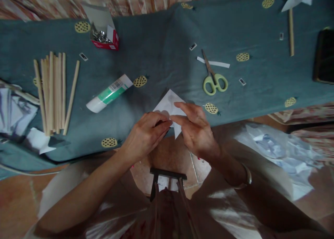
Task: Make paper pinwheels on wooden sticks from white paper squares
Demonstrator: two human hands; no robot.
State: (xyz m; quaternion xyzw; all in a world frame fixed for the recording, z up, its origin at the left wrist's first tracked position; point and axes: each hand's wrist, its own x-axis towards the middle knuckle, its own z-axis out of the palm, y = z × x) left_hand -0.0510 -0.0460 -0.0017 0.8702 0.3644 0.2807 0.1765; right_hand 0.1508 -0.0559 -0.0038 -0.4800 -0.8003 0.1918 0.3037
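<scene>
- Folded, pointed white paper (pixel 165 102): between both hands, at near edge of teal pineapple-print cloth (pixel 156 37).
- Left hand (pixel 144 134): thumb and fingertips together, pinched on the paper.
- Right hand (pixel 197 130): two fingers apart, at the paper; cannot tell if gripping.
- Green-handled metal scissors (pixel 214 78): beyond right hand, across white strip (pixel 221 64).

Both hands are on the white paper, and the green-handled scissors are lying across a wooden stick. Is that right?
Not quite: the green-handled scissors are lying across a thin strip of white paper, not a wooden stick, as the head view shows. Both hands, left and right, are indeed on the white paper.
</scene>
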